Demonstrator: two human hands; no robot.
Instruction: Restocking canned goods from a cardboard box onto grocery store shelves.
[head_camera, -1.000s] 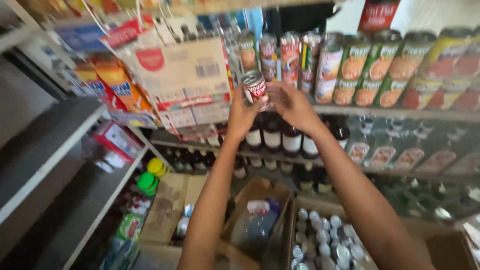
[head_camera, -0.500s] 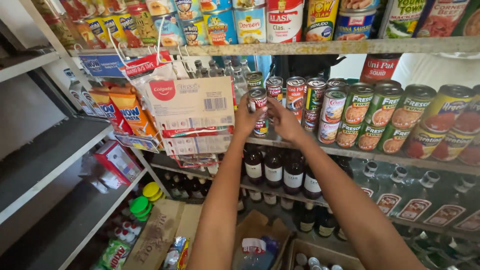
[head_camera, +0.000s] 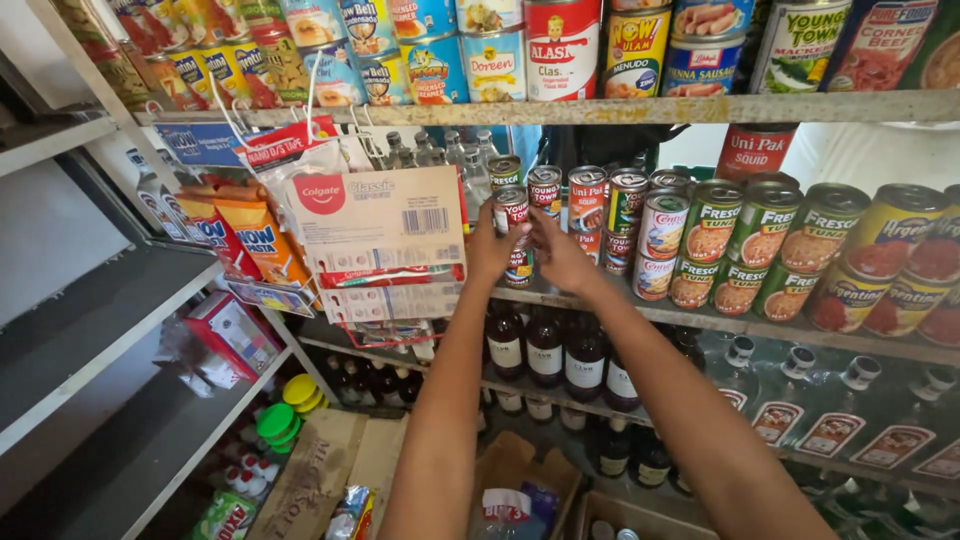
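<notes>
Both hands on a can at the shelf's front edge

Left hand (head_camera: 492, 250) and right hand (head_camera: 560, 255) clasp a red-labelled can (head_camera: 514, 212), stacked tight beside neighbouring cans (head_camera: 585, 205).

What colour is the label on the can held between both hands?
Red with white, on the can; seen in the head view.

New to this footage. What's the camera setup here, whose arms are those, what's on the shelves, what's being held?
One camera, worn on a person's head, looks down and forward, so the two bare arms are the wearer's own; no robot is present. The left hand and right hand together hold a small red-labelled can at the front of the middle shelf. That shelf carries rows of tins, stacked two high. Dark bottles stand on the shelf below. A flat carton pack hangs to the left, and open cardboard boxes sit on the floor.
</notes>
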